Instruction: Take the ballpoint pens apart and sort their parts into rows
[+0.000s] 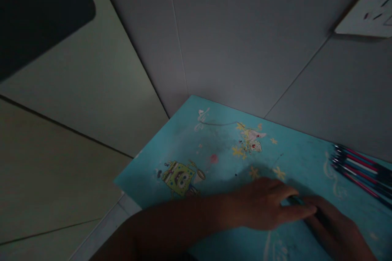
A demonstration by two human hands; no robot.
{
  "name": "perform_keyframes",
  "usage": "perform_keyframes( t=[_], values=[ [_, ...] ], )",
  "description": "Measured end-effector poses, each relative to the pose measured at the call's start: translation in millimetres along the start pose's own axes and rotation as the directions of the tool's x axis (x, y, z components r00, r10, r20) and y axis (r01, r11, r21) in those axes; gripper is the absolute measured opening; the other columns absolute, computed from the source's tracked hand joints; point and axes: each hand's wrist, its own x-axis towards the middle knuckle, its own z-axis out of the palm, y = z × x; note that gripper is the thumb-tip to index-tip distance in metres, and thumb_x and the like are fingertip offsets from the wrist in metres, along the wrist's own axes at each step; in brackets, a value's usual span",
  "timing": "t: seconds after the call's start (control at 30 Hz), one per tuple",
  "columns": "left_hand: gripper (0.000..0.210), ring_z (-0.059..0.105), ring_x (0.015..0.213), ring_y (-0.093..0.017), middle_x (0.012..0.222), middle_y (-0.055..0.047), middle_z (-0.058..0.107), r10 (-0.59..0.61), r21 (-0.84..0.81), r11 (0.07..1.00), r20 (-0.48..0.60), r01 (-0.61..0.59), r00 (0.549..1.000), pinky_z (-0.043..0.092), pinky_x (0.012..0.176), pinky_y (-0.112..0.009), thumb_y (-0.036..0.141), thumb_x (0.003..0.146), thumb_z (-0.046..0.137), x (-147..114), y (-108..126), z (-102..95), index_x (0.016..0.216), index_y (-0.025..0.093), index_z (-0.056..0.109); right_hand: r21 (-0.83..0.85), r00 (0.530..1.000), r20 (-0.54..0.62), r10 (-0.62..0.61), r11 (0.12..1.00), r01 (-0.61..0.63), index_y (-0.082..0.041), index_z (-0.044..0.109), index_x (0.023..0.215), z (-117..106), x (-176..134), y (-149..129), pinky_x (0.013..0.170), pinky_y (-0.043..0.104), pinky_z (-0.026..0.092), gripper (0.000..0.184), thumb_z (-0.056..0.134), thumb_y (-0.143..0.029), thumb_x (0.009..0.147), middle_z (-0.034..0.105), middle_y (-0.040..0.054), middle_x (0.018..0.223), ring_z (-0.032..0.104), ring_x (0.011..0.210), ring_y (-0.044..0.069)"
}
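Pen-like item [295,200] pinched by left hand [269,204], gripped in right hand [343,229]; both grips should align along its length.

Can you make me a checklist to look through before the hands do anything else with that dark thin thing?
1. Dark thin thing held: ok, the right hand is closed around it.
2. Left hand on it too: ok, its thumb and fingers are at one end.
3. What the thing is: cannot tell, the hands cover most of it.
4. Pen-like sticks out of the way: ok, they lie together on the turquoise tabletop, apart from both hands.
5. Good light: not ok, the picture is dim around the hands.
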Motion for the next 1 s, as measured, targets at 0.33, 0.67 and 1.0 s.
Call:
perform_keyframes(
  t=[0.33, 0.67, 1.0],
  values=[
    [0.033, 0.054, 0.124, -0.021, 0.128, -0.001, 0.062, 0.404, 0.210, 0.893, 0.011, -0.397, 0.915, 0.042, 0.105, -0.039, 0.025, 0.095, 0.047, -12, 55, -25.0, 0.117, 0.039, 0.067, -0.145, 0.985, -0.159, 0.061, 0.986, -0.084, -0.023, 0.062, 0.114, -4, 30, -9, 0.090, 0.044, 0.051, 0.037, 0.052, -0.049, 0.091, 0.068, 0.0095, 0.108, 0.065, 0.099, 0.027],
    [0.015, 0.058, 0.071, -0.015, 0.074, -0.002, 0.062, 0.595, -0.064, 0.802, -0.006, -0.594, 0.804, 0.047, 0.069, -0.031, 0.022, 0.089, 0.057, -61, 93, -31.9, 0.084, 0.024, 0.071, -0.397, 0.820, -0.516, 0.249, 0.778, -0.487, -0.020, 0.059, 0.130, -27, 6, 26, 0.093, 0.053, 0.043, 0.060, 0.050, -0.059, 0.086, 0.059, 0.0166, 0.119, 0.054, 0.110, 0.037],
    [0.021, 0.065, 0.078, -0.016, 0.081, -0.006, 0.070, -0.110, -0.099, 0.991, -0.260, 0.087, 0.959, 0.049, 0.080, -0.030, 0.021, 0.095, 0.047, -18, -47, -41.2, 0.098, 0.017, 0.067, -0.357, 0.662, -0.560, 0.499, 0.575, -0.736, -0.018, 0.022, 0.154, -20, 16, 8, 0.109, 0.051, 0.024, 0.073, 0.035, -0.057, 0.094, 0.031, 0.0205, 0.151, 0.031, 0.137, 0.036]
  ],
)
